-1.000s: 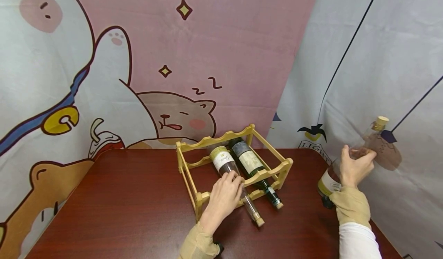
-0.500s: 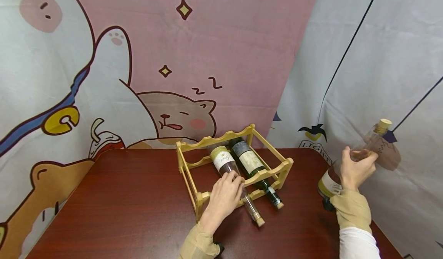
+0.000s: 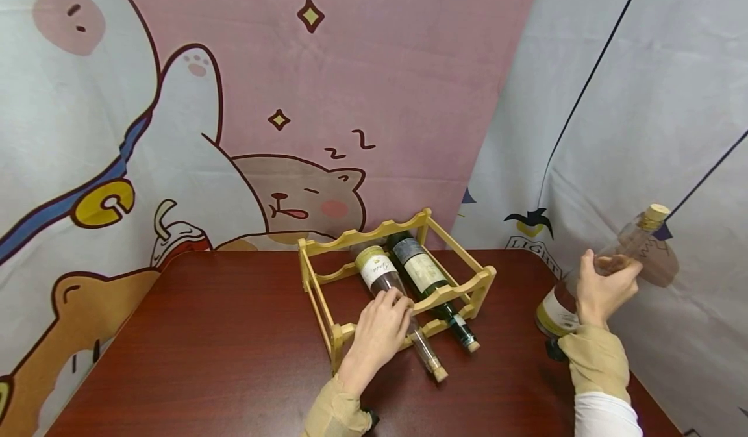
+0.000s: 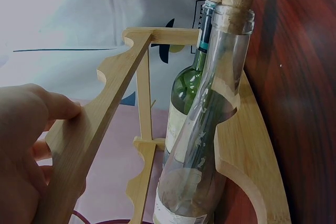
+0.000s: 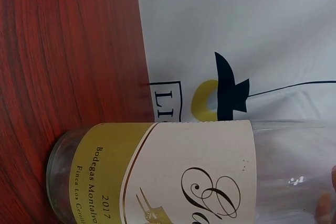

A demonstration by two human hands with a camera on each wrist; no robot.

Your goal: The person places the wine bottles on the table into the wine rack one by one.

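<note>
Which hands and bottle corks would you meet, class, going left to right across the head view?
Left hand, racked clear bottle's cork, green bottle's cork, right hand, held clear bottle's cork.

One clear bottle [image 3: 380, 271] is lying beside your left hand [image 3: 378, 328], one green bottle [image 3: 423, 271] is lying farther right of that hand, and a second clear bottle [image 3: 558, 313] is leaning in your right hand [image 3: 604, 287], making three bottles. Three corks [image 3: 658, 212] are plugging them. One wooden rack [image 3: 470, 285] is standing at your left hand; one table [image 3: 234, 333] is stretching below your two hands.
</note>
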